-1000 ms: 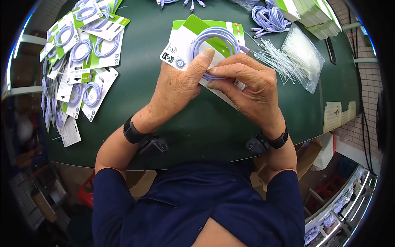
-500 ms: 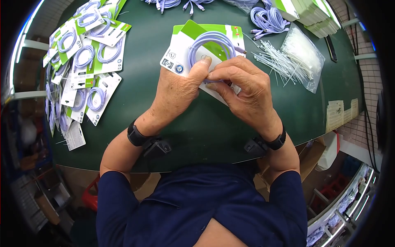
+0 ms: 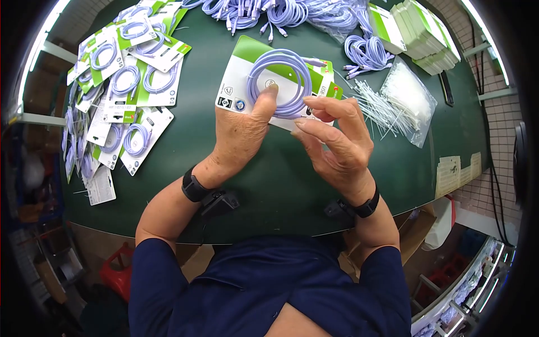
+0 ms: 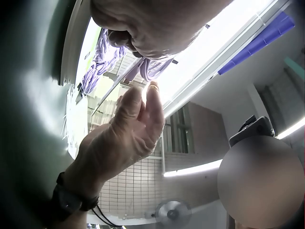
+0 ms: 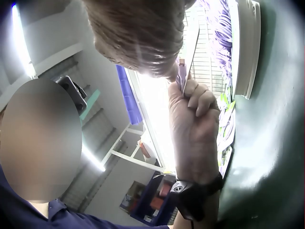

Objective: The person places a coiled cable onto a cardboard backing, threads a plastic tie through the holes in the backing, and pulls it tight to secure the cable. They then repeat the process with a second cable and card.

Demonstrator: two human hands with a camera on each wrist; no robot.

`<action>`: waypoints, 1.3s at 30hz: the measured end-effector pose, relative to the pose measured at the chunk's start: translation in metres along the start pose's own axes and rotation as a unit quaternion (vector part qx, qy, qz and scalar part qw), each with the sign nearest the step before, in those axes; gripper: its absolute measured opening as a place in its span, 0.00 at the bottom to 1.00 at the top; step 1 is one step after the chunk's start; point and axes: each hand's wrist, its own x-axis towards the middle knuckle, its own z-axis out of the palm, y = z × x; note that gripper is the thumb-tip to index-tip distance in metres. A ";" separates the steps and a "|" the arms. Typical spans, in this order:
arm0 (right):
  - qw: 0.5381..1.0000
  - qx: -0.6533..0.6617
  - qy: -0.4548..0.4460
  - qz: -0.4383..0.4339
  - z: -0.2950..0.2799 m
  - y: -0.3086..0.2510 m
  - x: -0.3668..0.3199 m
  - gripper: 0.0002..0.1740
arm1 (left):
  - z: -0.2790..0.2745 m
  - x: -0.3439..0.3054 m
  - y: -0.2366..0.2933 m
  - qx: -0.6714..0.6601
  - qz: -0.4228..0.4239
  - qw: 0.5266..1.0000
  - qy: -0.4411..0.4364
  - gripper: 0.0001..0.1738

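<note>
My left hand (image 3: 240, 135) grips a green-and-white packaging card (image 3: 233, 84), its thumb laid over the front inside a coil of lilac cable (image 3: 251, 76). The coil lies against the card's face, with one cable plug (image 3: 313, 62) pointing out at the upper right. Behind that card, a second green-topped part (image 3: 336, 91) with print shows at the right. My right hand (image 3: 345, 143) is at the coil's lower right, index and middle fingers spread apart and fingertips close to the cable and card edge. In the left wrist view, the right hand (image 4: 121, 133) has its fingertips just below the cable loop.
Carded cables (image 3: 123, 81) lie heaped at the left. Loose lilac cables (image 3: 286, 14) are at the back, and another bundle (image 3: 365, 53) is nearer the right. White cable ties (image 3: 373, 104) lie beside a clear bag (image 3: 407, 98), below stacked cards (image 3: 421, 33). Paper sheets (image 3: 449, 177) lie at the table's right edge.
The right hand's fingers have come out of their pinch at the coil's lower edge and spread, moving slightly right and down. More of the coil now shows. The left hand keeps its grip.
</note>
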 end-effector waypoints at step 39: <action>0.922 -0.199 -0.164 0.287 -0.092 0.103 -0.023 0.06 | -0.018 -0.003 0.001 0.099 0.089 0.991 0.013 0.15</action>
